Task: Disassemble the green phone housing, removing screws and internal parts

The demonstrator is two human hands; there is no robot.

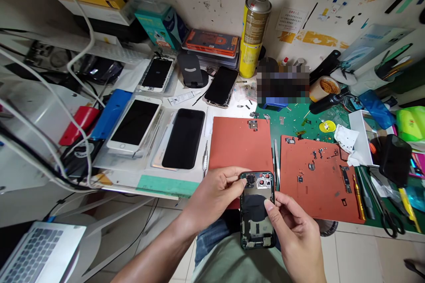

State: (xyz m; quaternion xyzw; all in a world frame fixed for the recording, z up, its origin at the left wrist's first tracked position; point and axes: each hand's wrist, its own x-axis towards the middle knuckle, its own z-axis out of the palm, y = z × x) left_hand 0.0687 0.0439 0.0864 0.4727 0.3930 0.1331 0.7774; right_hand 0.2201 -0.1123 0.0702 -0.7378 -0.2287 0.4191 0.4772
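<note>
An opened phone housing (pixel 256 210) stands tilted just off the bench edge, above my lap, its inside facing me. It has a dark frame, camera openings at the top and a round black pad in the middle. My left hand (pixel 217 192) grips its upper left corner, thumb on the inner face near the camera area and fingers behind. With my right hand (pixel 294 232) I hold its right side, thumb near the black pad. Behind it lies a red-brown mat (pixel 241 141). Small phone parts (pixel 311 166) are scattered on a second mat (pixel 323 199) to the right.
Left of the mats lie a black phone (pixel 183 138), a white phone (pixel 135 124) and a pen-like screwdriver (pixel 205 159). Tweezers (pixel 276 166) sit between the mats. Scissors (pixel 392 221) and a gold screwdriver (pixel 358 196) are at right. A spray can (pixel 255 31) stands behind.
</note>
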